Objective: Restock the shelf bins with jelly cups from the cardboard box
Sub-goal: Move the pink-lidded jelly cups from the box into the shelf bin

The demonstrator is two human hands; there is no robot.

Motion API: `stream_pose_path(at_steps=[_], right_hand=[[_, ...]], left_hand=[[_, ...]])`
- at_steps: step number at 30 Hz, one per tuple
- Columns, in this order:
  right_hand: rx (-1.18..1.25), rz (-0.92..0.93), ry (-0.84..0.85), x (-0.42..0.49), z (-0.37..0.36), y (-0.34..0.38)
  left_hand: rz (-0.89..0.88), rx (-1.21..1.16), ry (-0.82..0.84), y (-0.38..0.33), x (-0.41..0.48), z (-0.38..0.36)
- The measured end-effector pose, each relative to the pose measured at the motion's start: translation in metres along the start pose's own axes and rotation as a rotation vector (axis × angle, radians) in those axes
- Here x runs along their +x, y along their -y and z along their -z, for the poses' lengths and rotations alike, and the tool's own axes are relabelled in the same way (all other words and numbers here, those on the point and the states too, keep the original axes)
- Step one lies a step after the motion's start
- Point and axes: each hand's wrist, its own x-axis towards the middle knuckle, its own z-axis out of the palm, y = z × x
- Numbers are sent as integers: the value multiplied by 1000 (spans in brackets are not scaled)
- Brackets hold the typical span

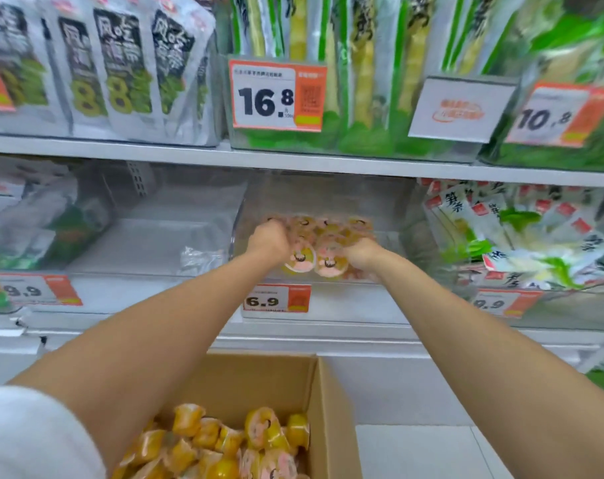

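Note:
Both my arms reach into a clear shelf bin [390, 216] on the middle shelf. My left hand [269, 242] and my right hand [361, 254] are curled around yellow jelly cups with pink cartoon lids [300, 261], held over a pile of the same jelly cups [331, 229] in the bin. Below, an open cardboard box [324, 402] holds several more yellow jelly cups [224, 440]. My fingers are partly hidden by the cups, and the picture is slightly blurred.
A 6.9 price tag [276, 299] hangs on the bin's front. The clear bin to the left [162, 236] holds one crumpled wrapper. Green and white snack packets [521, 233] fill the bin to the right. Bagged goods line the upper shelf [293, 160].

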Motion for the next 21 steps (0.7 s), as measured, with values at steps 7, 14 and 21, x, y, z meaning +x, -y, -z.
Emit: stream_pose_path(at_steps=[7, 14, 21], right_hand=[[50, -97, 135, 17, -5, -7], [35, -110, 162, 27, -16, -1], [48, -101, 104, 29, -35, 11]], left_hand=[[-129, 326, 3, 22, 16, -18], [-208, 291, 135, 25, 15, -16], [-101, 366, 190, 25, 11, -12]])
